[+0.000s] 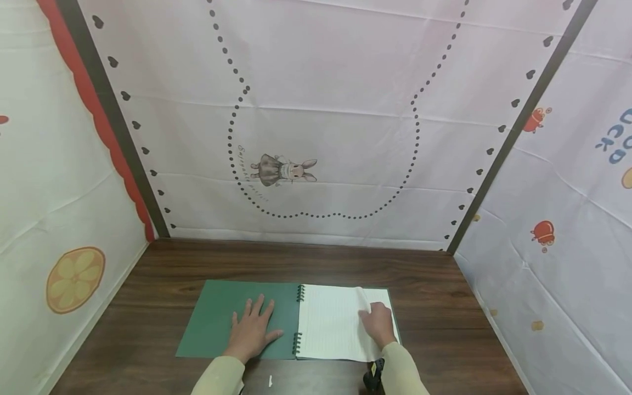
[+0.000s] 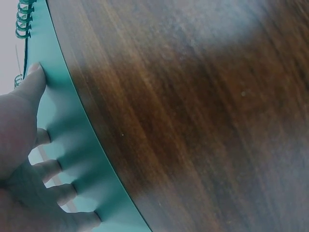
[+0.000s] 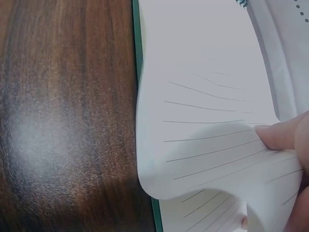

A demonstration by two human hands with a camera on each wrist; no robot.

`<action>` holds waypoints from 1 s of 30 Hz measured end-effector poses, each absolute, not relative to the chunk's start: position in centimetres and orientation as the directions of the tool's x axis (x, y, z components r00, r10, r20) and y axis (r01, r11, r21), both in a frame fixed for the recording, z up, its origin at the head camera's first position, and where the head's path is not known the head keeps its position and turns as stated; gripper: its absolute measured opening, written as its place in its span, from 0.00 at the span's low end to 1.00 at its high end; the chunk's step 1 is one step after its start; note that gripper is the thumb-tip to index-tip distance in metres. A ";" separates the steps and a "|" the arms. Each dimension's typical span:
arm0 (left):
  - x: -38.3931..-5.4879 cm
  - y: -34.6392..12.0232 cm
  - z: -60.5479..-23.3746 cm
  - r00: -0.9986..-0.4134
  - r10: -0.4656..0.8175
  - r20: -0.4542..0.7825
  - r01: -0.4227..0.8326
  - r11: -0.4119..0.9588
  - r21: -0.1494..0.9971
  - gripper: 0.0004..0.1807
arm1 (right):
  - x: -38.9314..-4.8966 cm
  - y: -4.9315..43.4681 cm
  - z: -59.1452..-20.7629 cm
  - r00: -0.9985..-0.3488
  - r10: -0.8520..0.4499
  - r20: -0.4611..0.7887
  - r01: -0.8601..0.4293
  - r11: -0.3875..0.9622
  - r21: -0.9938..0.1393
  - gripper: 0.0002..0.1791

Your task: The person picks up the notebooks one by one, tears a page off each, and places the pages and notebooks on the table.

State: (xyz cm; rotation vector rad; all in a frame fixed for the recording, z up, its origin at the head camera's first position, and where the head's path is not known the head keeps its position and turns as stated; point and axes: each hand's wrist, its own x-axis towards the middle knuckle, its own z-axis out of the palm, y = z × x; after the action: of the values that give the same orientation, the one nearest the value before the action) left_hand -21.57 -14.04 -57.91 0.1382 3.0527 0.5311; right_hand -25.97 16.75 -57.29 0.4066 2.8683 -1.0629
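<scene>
Straight to the notebook (image 1: pixel 326 321), lying open on the dark wood-grain table (image 1: pixel 434 318), with its green cover (image 1: pixel 209 321) laid flat to the left, ruled white paper to the right and dark spiral binding (image 1: pixel 300 293) down the middle. Resting on that cover with the left hand (image 1: pixel 250 333), fingers fanned wide, thumb stretched toward the coils. Now across to the right hand (image 1: pixel 380 325), pinching a ruled page (image 3: pixel 207 111) near its outer edge, thumb on top, with the other fingers partly hidden behind the paper. Bowing up nicely there, in the right wrist view, above another ruled sheet (image 3: pixel 198 215) and a thin strip of green at the border. Just beside the right sleeve (image 1: pixel 402 370), on to a black device (image 1: pixel 373 377) with a yellow mark, too small to read. Near the left sleeve (image 1: pixel 219 377), down to a tiny white scrap (image 1: pixel 270 381) on the table. And for writing, up to the back cloth (image 1: pixel 336 137): beside a sideways-printed rabbit (image 1: pixel 278 170) in a dress, curving into small script (image 1: pixel 242 164), too fine to make out. Over on the right cloth (image 1: pixel 582 192), tilting into rounded blue letters (image 1: pixel 616 131), seemingly including U, C and K, then running out at the frame's edge.
</scene>
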 end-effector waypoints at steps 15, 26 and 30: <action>-21.6 -13.9 -57.8 -0.994 0.105 -0.022 0.091 0.937 0.339 0.42 | -25.9 17.1 -56.5 -0.947 0.258 -0.192 0.321 0.725 -0.610 0.20; -21.6 -13.9 -57.8 -0.995 0.094 -0.031 0.079 0.940 0.332 0.42 | -25.6 17.4 -56.6 -0.954 0.246 -0.172 0.299 0.743 -0.599 0.23; -21.6 -13.9 -57.7 -0.995 0.091 -0.035 0.074 0.940 0.334 0.42 | -25.6 17.5 -56.6 -0.957 0.235 -0.170 0.289 0.745 -0.601 0.24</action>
State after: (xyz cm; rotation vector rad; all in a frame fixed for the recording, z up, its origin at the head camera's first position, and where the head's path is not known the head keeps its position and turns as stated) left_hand -21.61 -13.86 -57.73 0.1298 3.0451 0.5209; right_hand -25.58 17.50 -56.62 0.4299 2.8565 -1.0042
